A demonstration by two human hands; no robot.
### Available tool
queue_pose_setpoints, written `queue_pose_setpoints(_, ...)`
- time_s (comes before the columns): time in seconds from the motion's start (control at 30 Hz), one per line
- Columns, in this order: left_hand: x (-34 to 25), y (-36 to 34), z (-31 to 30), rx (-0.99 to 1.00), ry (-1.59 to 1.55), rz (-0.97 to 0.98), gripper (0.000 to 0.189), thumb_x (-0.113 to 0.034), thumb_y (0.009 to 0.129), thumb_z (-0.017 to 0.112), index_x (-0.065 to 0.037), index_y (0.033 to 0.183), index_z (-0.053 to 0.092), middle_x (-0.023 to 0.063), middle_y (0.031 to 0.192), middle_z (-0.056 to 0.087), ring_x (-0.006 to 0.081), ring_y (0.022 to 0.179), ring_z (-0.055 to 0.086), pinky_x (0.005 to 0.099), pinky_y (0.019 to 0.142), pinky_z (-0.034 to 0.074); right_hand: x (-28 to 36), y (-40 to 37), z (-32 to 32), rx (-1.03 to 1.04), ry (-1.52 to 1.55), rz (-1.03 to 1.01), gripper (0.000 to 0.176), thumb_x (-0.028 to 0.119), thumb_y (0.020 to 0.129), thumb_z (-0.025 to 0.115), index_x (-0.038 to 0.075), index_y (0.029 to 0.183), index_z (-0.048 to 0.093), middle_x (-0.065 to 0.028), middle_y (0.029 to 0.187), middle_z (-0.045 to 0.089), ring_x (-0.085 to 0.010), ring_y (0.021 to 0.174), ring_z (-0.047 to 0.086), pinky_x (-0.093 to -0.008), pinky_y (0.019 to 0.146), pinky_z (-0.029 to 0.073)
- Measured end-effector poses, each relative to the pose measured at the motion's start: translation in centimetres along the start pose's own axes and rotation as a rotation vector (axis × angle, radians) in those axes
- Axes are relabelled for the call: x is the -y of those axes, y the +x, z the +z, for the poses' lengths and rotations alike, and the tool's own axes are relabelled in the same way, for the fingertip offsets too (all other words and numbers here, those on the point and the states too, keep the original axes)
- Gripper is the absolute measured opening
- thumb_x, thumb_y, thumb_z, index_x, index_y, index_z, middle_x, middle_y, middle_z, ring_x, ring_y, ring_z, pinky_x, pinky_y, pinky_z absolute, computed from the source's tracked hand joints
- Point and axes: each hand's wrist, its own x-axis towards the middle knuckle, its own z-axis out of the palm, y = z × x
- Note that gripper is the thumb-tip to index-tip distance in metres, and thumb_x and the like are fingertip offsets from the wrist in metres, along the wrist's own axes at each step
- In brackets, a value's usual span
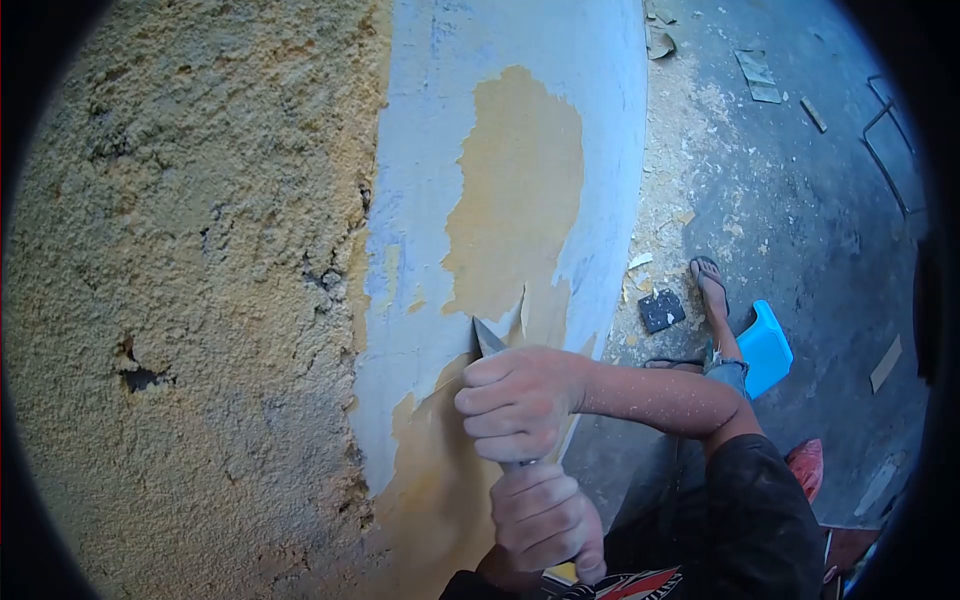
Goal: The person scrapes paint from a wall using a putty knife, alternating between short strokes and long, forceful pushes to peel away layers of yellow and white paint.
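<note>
At paint edge [462, 318]: scraper [488, 338]; right hand [520, 402], left hand [545, 522] gripping.

The wall [200, 300] closes the whole left side: rough yellow plaster, then a smoother blue-painted band [420, 200] with bare patches. The scraper [488, 338] blade lies against that band, and the right hand [520, 402] and left hand [545, 522], stacked on its handle, block the space just beside the wall lower down. Open room lies to the right, over the grey floor [800, 200]. There a sandalled foot [712, 290], a dark square block [661, 310] and a blue plastic stool [765, 350] crowd near the forearm. Paint scraps lie farther off, with a thin metal frame [890, 140] at the edge.
</note>
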Motion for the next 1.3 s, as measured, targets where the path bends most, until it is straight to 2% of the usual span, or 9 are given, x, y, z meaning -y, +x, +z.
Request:
queue_pose_setpoints(0.47, -2.2, 0.7, -0.5, -0.098, -0.006, -0.174, 0.046, -0.022, 0.088, 0.052, -0.006, 0.049, 0.034, 0.0034, 0.042, 0.039, 0.0189, 0.036, 0.049, 0.0308, 0.039, 0.042, 0.9, 3.6, -0.5, -0.031, 0.063, 0.023, 0.014, 0.010, 0.056, 0.055, 0.008, 0.061, 0.042, -0.0042, 0.065, 0.036, -0.0231, 0.063, 0.045, -0.0363, 0.055, 0.034)
queue_pose_setpoints(0.53, -2.6, -0.3, -0.4, -0.134, -0.047, -0.122, 0.040, -0.049, 0.090, 0.046, -0.017, 0.066, 0.044, -0.0038, 0.056, 0.045, 0.0185, 0.073, 0.061, 0.0394, 0.086, 0.049, 0.3, 3.0, -0.4, -0.061, 0.046, -0.002, 0.014, 0.010, 0.057, 0.055, 0.008, 0.061, 0.042, -0.0045, 0.065, 0.036, -0.0232, 0.063, 0.046, -0.0360, 0.055, 0.034)
queue_pose_setpoints(0.67, -3.6, -2.3, -2.0, -0.133, 0.177, -0.155, 0.041, -0.048, 0.091, 0.045, -0.015, 0.067, 0.042, -0.0031, 0.051, 0.040, 0.0157, 0.046, 0.050, 0.0318, 0.056, 0.047, 0.7, 3.8, 0.2, -0.117, 0.027, 0.019, 0.016, 0.010, 0.055, 0.056, 0.008, 0.060, 0.042, -0.0048, 0.065, 0.036, -0.0230, 0.063, 0.046, -0.0351, 0.055, 0.033)
queue_pose_setpoints(0.73, -4.2, -3.9, -2.2, -0.544, -0.114, -0.325, 0.046, -0.047, 0.091, 0.045, -0.013, 0.061, 0.040, -0.0016, 0.047, 0.036, 0.0148, 0.041, 0.045, 0.0303, 0.047, 0.042, 0.7, 4.6, 0.1, -0.101, 0.030, 0.069, 0.016, 0.011, 0.055, 0.056, 0.008, 0.060, 0.042, -0.0048, 0.065, 0.036, -0.0228, 0.063, 0.046, -0.0350, 0.054, 0.033)
queue_pose_setpoints(0.77, -3.4, -1.9, -1.8, -0.545, -0.116, -0.321, 0.046, -0.047, 0.091, 0.045, -0.013, 0.061, 0.040, -0.0016, 0.047, 0.036, 0.0148, 0.041, 0.045, 0.0303, 0.047, 0.042, 0.5, 4.6, 0.2, -0.098, 0.010, 0.053, 0.020, 0.007, 0.070, 0.057, 0.009, 0.060, 0.040, -0.0034, 0.064, 0.033, -0.0209, 0.061, 0.044, -0.0336, 0.051, 0.031)
queue_pose_setpoints(0.83, -0.8, 3.8, -0.5, -0.067, 0.003, -0.007, 0.051, -0.045, 0.092, 0.046, -0.012, 0.055, 0.036, -0.0004, 0.045, 0.035, 0.0149, 0.038, 0.041, 0.0302, 0.043, 0.039, 0.1, 4.1, 0.5, -0.094, -0.004, 0.043, 0.033, 0.004, 0.085, 0.057, 0.010, 0.060, 0.038, -0.0020, 0.063, 0.031, -0.0190, 0.059, 0.042, -0.0322, 0.048, 0.029)
queue_pose_setpoints(0.97, -0.5, 4.3, -0.1, -0.058, -0.076, 0.055, 0.053, -0.040, 0.094, 0.047, -0.011, 0.052, 0.033, -0.0002, 0.044, 0.035, 0.0146, 0.035, 0.035, 0.0303, 0.037, 0.034, 0.0, 4.1, -0.5, -0.097, -0.033, 0.017, 0.028, 0.010, 0.065, 0.062, 0.011, 0.059, 0.035, -0.0013, 0.063, 0.029, -0.0196, 0.059, 0.042, -0.0326, 0.049, 0.029)
queue_pose_setpoints(1.1, 1.2, 3.5, -1.7, -0.001, -0.138, -0.156, 0.052, -0.039, 0.095, 0.048, -0.008, 0.054, 0.037, 0.0034, 0.046, 0.041, 0.0193, 0.039, 0.044, 0.0353, 0.043, 0.036, -1.9, 3.7, -0.7, -0.080, -0.110, 0.066, 0.019, 0.007, 0.047, 0.050, 0.011, 0.060, 0.036, -0.0007, 0.063, 0.030, -0.0197, 0.057, 0.041, -0.0337, 0.050, 0.029)
queue_pose_setpoints(1.3, -2.1, 4.6, -1.9, 0.037, -0.143, -0.004, 0.051, -0.035, 0.093, 0.050, -0.008, 0.052, 0.036, 0.0022, 0.043, 0.037, 0.0175, 0.039, 0.044, 0.0336, 0.043, 0.038, 1.5, 6.1, -0.8, -0.034, -0.058, 0.016, 0.014, 0.010, 0.050, 0.046, 0.011, 0.061, 0.038, -0.0021, 0.065, 0.034, -0.0217, 0.060, 0.042, -0.0375, 0.052, 0.031)
